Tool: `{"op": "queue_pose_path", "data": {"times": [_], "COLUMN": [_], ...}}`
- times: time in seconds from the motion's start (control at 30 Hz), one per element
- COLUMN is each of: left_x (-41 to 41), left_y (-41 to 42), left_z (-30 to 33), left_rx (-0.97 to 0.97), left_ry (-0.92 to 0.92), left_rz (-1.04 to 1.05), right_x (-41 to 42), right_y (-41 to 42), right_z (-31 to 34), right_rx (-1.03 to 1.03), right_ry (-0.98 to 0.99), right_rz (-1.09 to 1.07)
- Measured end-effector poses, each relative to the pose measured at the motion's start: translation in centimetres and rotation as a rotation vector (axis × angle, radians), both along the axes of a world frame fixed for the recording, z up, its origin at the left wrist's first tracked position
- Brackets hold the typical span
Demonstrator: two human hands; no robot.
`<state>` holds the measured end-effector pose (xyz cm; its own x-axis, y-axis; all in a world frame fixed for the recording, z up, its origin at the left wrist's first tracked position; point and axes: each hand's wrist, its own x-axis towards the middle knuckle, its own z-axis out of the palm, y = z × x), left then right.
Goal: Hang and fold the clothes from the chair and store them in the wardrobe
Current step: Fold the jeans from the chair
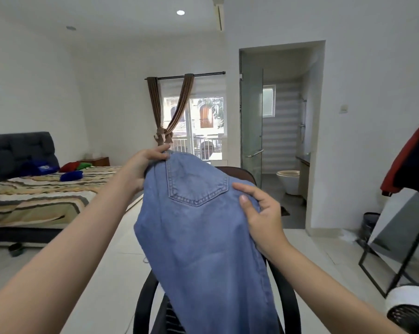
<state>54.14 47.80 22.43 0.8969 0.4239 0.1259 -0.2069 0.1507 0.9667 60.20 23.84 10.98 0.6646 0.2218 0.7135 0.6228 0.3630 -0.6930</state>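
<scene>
Blue jeans (pixel 203 237) are held up over the black chair (pixel 289 300), back pocket facing the camera. Left hand (pixel 143 167) has the waistband pinched at the top corner, right hand (pixel 259 215) grips the other edge with thumb on top (fingers curled behind the denim). Bed (pixel 35 198) sits off left.

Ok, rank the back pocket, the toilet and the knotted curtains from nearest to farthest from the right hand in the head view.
1. Back pocket on the jeans, just left of the right hand.
2. Toilet, through the bathroom doorway, ahead and to the right.
3. Knotted curtains, at the far window, ahead and to the left.
</scene>
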Motion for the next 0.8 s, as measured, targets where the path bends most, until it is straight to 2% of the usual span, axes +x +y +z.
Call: {"op": "queue_pose_path", "data": {"times": [0.13, 0.27, 0.37, 0.47, 0.57, 0.63, 0.7, 0.8], "left_x": [-1.0, -1.5, -1.6, -1.7, -1.4, -1.0, -0.8, -0.5], "left_y": [0.5, 0.9, 1.7, 0.6, -1.2, -2.4, -3.6, -3.6], "left_z": [-3.0, -6.7, -9.4, -11.5, -12.7, -12.9, -12.7, -12.7], "left_rx": [-0.046, -0.112, -0.149, -0.146, -0.282, -0.334, -0.278, -0.046], "left_ry": [0.103, 0.216, 0.206, 0.103, -0.111, -0.235, -0.262, -0.198], "left_rz": [-0.001, -0.226, -0.408, -0.479, -0.449, -0.349, -0.238, -0.099], "right_x": [1.0, 2.3, 3.3, 4.4, 5.0, 4.9, 4.7, 4.3], "right_y": [1.1, 2.0, 2.7, 2.9, 2.3, 1.7, 1.3, 0.7], "right_z": [2.3, 3.8, 3.5, 2.9, 2.7, 2.6, 2.2, 1.4], "right_rx": [0.120, 0.178, 0.174, 0.196, 0.248, 0.268, 0.265, 0.205], "right_ry": [0.198, 0.276, 0.287, 0.337, 0.413, 0.438, 0.442, 0.408], "right_rz": [0.058, 0.016, -0.101, -0.214, -0.268, -0.275, -0.276, -0.210]}}
